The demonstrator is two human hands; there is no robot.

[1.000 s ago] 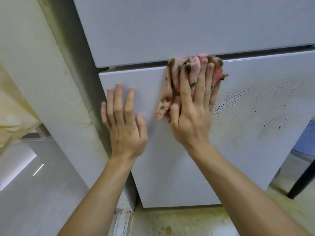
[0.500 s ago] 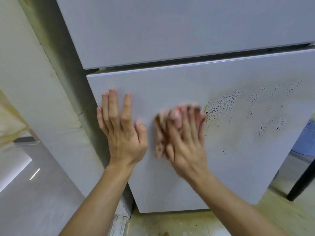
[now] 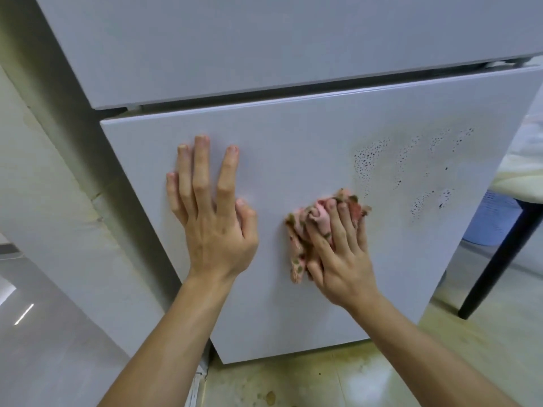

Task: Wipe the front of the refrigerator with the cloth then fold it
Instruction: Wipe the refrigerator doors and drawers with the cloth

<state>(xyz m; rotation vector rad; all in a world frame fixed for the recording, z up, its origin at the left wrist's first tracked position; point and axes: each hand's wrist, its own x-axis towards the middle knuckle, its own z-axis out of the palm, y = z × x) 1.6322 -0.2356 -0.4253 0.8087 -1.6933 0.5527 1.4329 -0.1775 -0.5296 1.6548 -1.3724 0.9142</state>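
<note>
A white refrigerator fills the view; its lower door [image 3: 308, 154] faces me, under the upper door [image 3: 264, 39]. My right hand [image 3: 340, 254] presses a bunched pink cloth with brown-green spots [image 3: 302, 239] flat against the middle of the lower door, fingers spread over it. My left hand [image 3: 211, 212] rests flat on the door to the left of the cloth, fingers straight and pointing up. A patch of dark specks [image 3: 379, 160] marks the door above and right of the cloth.
A wall [image 3: 44, 201] stands close to the refrigerator's left side. Stained floor tiles [image 3: 323, 377] lie below the door. At the right are a black table leg [image 3: 496, 259] and a blue basket [image 3: 490, 218] behind it.
My right hand has wiped the cloth from the top edge of the lower door down to its middle. My left hand has stayed flat on the door.
</note>
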